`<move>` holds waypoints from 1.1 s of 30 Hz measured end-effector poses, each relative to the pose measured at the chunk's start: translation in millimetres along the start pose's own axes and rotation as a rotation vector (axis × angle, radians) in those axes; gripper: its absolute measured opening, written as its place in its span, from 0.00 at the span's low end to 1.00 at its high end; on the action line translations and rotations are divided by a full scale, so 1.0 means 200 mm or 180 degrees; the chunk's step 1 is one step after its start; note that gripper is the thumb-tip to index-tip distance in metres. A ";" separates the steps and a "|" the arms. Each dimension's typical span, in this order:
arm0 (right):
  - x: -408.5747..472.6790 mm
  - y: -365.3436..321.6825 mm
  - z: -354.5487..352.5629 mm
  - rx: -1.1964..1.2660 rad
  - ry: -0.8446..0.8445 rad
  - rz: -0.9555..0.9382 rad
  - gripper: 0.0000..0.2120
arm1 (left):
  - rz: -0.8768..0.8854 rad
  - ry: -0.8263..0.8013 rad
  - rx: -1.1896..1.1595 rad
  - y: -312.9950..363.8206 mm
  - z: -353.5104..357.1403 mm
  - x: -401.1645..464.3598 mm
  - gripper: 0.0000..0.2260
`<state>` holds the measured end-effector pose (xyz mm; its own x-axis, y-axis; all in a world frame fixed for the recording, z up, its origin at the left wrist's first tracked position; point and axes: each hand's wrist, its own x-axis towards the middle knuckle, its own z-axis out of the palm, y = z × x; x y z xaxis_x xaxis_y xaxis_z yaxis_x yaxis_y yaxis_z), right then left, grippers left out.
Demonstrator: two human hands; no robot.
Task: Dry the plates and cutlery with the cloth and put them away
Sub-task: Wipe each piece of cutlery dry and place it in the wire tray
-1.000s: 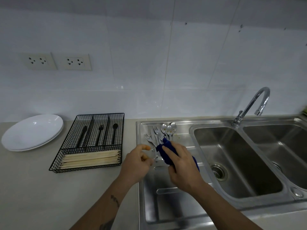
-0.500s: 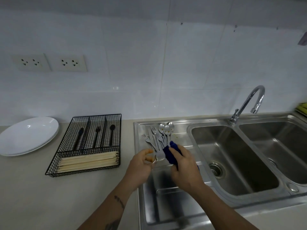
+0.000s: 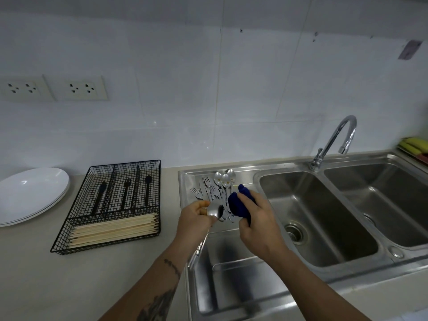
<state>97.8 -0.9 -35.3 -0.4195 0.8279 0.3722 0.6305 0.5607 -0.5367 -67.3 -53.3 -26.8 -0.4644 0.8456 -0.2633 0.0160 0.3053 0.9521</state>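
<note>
My left hand [image 3: 195,220] pinches a silver spoon [image 3: 214,210] by its bowl, over the steel drainboard [image 3: 231,269]. My right hand [image 3: 259,228] grips a dark blue cloth [image 3: 237,202] just right of the spoon, touching it. Behind the hands lies a pile of silver forks and spoons [image 3: 216,187] on the drainboard. A black wire cutlery tray [image 3: 115,205] sits on the counter to the left, with black utensils in its rear slots and pale chopsticks in front. White plates [image 3: 30,193] are stacked at the far left.
A double steel sink [image 3: 324,216] with a chrome tap [image 3: 333,142] lies to the right. Yellow and green sponges [image 3: 414,145] rest at the far right edge. Two wall sockets [image 3: 53,88] sit above the beige counter [image 3: 58,281].
My left hand took hold of the spoon and lifted it from the pile. The right hand brought the cloth against it. The camera shifted slightly right.
</note>
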 end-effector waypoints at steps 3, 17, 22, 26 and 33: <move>0.02 -0.03 -0.01 0.0016 0.0011 -0.0070 0.30 | -0.0105 0.0116 0.0200 0.05 0.03 0.01 0.14; -0.15 -0.07 0.12 -0.0570 -0.0295 -0.0201 0.34 | -0.1429 0.0732 -0.1686 0.15 0.02 0.02 0.01; -0.12 -0.01 0.09 -0.0624 -0.0233 0.0008 0.33 | -0.1189 0.0582 -0.1839 0.07 0.01 -0.02 0.03; -0.08 -0.10 0.09 -0.0634 -0.0160 -0.0355 0.34 | -0.0935 0.0369 -0.1942 0.08 0.00 -0.01 0.06; -0.03 0.06 0.06 -0.0420 -0.0408 -0.0117 0.29 | -0.0661 0.0061 -0.1764 0.07 -0.05 -0.02 0.12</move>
<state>99.5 1.3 -52.9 -0.5183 0.8061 0.2855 0.6900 0.5914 -0.4173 -73.8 -56.5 -10.6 -0.4242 0.7830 -0.4549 -0.5395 0.1849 0.8214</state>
